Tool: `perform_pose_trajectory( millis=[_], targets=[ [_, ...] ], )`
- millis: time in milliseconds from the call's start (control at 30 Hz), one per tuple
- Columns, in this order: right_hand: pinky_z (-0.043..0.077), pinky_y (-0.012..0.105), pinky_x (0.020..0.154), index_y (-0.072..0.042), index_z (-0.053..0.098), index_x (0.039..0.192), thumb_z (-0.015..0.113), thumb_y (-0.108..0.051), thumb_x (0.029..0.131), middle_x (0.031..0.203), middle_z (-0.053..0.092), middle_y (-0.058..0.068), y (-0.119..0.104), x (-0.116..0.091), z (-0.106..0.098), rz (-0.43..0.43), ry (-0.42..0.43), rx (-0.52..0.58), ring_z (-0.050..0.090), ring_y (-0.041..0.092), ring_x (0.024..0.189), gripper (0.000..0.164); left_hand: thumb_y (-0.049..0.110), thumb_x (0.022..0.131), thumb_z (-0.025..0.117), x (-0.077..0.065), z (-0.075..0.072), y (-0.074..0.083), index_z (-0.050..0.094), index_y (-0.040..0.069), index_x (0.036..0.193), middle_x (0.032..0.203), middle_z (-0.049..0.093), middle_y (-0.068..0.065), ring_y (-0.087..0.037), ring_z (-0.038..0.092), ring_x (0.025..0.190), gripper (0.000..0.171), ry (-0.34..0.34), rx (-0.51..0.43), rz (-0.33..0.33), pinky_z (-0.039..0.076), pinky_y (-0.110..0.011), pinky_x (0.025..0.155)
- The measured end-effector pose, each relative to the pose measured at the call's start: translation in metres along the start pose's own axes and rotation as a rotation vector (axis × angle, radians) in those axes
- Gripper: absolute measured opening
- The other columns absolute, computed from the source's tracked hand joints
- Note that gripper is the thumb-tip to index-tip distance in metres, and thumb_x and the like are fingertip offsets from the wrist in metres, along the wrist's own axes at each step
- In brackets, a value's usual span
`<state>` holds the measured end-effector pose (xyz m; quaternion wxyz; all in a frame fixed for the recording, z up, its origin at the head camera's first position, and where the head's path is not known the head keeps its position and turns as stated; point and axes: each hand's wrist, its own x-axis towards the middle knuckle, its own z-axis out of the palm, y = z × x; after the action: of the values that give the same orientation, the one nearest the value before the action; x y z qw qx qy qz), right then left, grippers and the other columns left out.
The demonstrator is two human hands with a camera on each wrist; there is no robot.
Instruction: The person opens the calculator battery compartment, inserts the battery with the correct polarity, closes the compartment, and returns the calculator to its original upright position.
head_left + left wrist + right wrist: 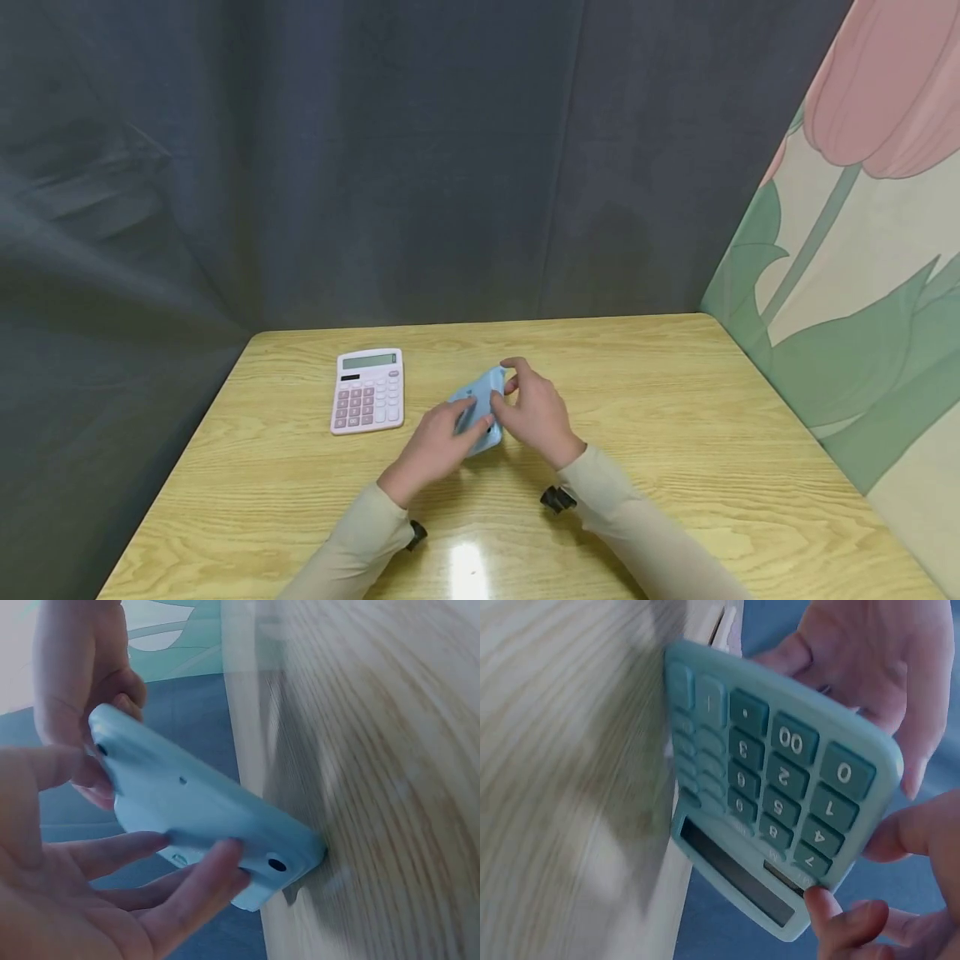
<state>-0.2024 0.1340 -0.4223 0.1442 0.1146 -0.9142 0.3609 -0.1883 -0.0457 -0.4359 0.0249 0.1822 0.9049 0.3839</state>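
A light blue calculator stands tilted over the middle of the table, its low edge at or just above the wood. Its plain back faces the left wrist camera, while the keys and dark display of the calculator face the right wrist camera. My right hand pinches its edge between thumb and fingers, near the display end. My left hand is spread behind it, mostly straight fingers touching the back.
A pink and white calculator lies face up on the wooden table, left of my hands. A dark curtain hangs behind the table. A panel with a tulip print stands along the right side.
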Motion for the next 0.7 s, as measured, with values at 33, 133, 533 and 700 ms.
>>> perform_pose_trajectory(
  millis=[33,133,533,700],
  targets=[
    [0.035,0.025,0.038,-0.006,0.056,0.134,0.065,-0.020,0.092,0.093,0.067,0.004,-0.002,-0.001,0.000,-0.017,0.007,0.012,0.039,0.007,0.041,0.045,0.054,0.101,0.049,0.001,-0.001,-0.001,0.054,0.001,0.142,0.138,0.057,-0.022,-0.038,0.056,0.126,0.066,0.014,-0.021,0.000,0.047,-0.052,0.102],
    [0.034,0.024,0.037,-0.007,0.058,0.132,0.064,-0.016,0.092,0.102,0.071,0.008,-0.005,-0.002,0.003,-0.069,0.017,0.047,0.038,0.005,0.041,0.042,0.047,0.102,0.052,0.003,-0.003,-0.003,0.058,0.000,0.137,0.130,0.063,-0.022,-0.034,0.065,0.113,0.059,0.064,-0.088,0.010,0.054,-0.048,0.093],
    [0.048,0.024,0.051,-0.005,0.053,0.140,0.063,-0.012,0.092,0.135,0.062,0.014,-0.015,-0.008,0.010,-0.225,-0.116,0.187,0.057,0.011,0.062,0.050,0.040,0.102,0.055,0.003,-0.015,-0.005,0.064,0.004,0.131,0.126,0.067,-0.012,-0.027,0.071,0.101,0.046,0.139,-0.243,-0.088,0.059,-0.035,0.073],
    [0.049,0.024,0.051,-0.003,0.049,0.144,0.064,-0.013,0.091,0.134,0.061,0.014,-0.017,-0.008,0.013,-0.227,-0.184,0.170,0.062,0.014,0.074,0.055,0.033,0.101,0.055,0.001,-0.017,-0.006,0.064,0.002,0.130,0.125,0.067,-0.016,-0.024,0.072,0.092,0.044,0.159,-0.289,-0.093,0.058,-0.029,0.058]
  ],
)
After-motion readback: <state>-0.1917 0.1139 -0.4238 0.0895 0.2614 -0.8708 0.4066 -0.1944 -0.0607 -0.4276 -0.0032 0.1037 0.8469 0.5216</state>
